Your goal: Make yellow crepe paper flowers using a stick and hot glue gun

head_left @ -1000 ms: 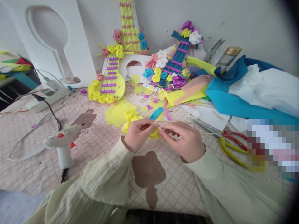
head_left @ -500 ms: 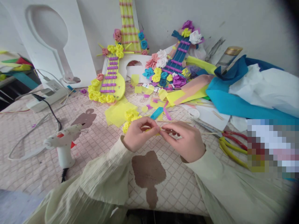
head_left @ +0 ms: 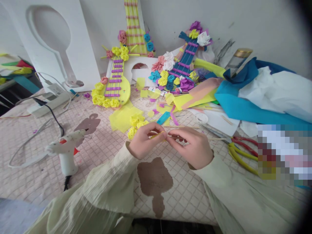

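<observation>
My left hand (head_left: 148, 139) is closed in a pinch on a small piece of yellow crepe paper (head_left: 159, 134), mostly covered by the fingers. Fingertip to fingertip with it, my right hand (head_left: 192, 146) is closed around a thin wooden stick (head_left: 219, 139), whose end pokes out to the right past the knuckles. Where stick and paper meet is hidden by the fingers. Just behind my left hand lie several yellow paper flowers (head_left: 136, 121), beside a flat yellow paper sheet (head_left: 122, 117).
A white glue gun (head_left: 67, 149) stands at left, corded near a power strip (head_left: 50, 99). Scissors with yellow handles (head_left: 241, 159) and red handles (head_left: 246, 144) lie at right. Behind are a yellow paper-flowered guitar (head_left: 124, 87), a blue one (head_left: 183, 63), blue paper (head_left: 231, 97) and scraps.
Both hands stay in nearly the same place, with only a slight shift of the fingertips. A bit more of the yellow paper shows at my left fingers.
</observation>
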Motion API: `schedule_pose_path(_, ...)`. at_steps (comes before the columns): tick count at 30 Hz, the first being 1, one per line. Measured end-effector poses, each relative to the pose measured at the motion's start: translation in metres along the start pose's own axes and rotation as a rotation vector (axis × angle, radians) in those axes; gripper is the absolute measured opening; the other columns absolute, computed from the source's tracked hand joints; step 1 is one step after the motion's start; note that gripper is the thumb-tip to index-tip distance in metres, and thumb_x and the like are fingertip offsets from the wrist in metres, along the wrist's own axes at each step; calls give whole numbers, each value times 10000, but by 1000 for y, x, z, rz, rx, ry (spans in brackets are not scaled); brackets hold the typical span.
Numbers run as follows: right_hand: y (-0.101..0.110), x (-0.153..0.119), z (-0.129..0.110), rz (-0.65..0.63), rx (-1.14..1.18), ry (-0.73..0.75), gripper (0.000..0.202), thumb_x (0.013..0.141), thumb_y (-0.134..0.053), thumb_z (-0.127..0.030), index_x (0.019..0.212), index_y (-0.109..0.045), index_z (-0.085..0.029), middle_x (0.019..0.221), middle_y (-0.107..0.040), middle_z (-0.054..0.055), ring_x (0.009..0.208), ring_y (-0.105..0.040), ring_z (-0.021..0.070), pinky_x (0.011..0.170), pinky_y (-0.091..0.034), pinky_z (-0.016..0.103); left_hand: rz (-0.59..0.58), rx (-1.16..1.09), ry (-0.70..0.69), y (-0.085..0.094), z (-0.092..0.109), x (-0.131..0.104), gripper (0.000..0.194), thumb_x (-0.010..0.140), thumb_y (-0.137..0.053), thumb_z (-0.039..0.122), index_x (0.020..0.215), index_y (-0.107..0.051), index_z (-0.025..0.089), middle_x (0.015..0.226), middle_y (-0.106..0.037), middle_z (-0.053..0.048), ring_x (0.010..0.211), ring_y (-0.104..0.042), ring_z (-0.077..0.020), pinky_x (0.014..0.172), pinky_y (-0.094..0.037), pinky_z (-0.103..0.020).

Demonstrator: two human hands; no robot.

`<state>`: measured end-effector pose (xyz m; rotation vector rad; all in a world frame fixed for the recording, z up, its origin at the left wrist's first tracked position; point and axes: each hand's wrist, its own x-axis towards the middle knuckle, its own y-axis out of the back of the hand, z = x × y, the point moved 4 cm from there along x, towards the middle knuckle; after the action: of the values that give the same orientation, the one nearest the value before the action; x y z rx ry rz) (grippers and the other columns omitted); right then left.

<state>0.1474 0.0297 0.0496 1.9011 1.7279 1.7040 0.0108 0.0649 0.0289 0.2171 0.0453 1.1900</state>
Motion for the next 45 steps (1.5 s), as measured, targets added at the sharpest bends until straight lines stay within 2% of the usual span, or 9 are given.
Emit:
schedule_pose_path(6,0,-1,1,-8,18,-22,20,743,-601,-183,744,-621,-177,680,-685,21,581,-596,128,556,-473,254,50,-145,71,2,-3,3,150,714,-615,265,698,-550,131,667,-571,-3,625,-546,-96,606,-456,-227)
schedule_pose_path(21,1,0,0,-34,75,1,94,779,-562,-167,736,-644,-178,728,-685,34,685,-614,147,646,-501,281,59,-249,159,3,-5,4,141,674,-647,235,672,-561,124,631,-579,18,585,-532,-69,580,-430,-200)
schedule_pose_path(37,-2,-1,1,-78,80,28,128,807,-517,-174,766,-637,-197,743,-676,37,698,-605,151,653,-501,288,64,-199,164,4,-4,3,166,664,-651,283,646,-587,131,615,-584,14,574,-533,-78,555,-435,-201)
schedule_pose_path(39,-2,-1,3,-80,82,11,122,809,-518,-172,770,-633,-192,749,-676,39,705,-603,151,662,-499,288,73,-195,183,5,-4,3,184,683,-631,311,696,-598,130,632,-583,11,574,-531,-79,547,-437,-200)
schedule_pose_path(42,0,0,7,-60,84,-35,106,805,-532,-178,784,-636,-178,759,-680,49,700,-603,153,644,-498,286,54,-163,206,4,-2,1,283,680,-640,336,878,-592,139,670,-594,-4,581,-543,-95,531,-451,-211)
schedule_pose_path(45,1,1,10,-48,92,-78,112,807,-531,-194,801,-642,-182,777,-687,51,693,-604,153,614,-497,281,48,-47,110,3,1,-1,383,669,-661,304,1002,-549,151,745,-607,-30,656,-572,-122,552,-477,-216)
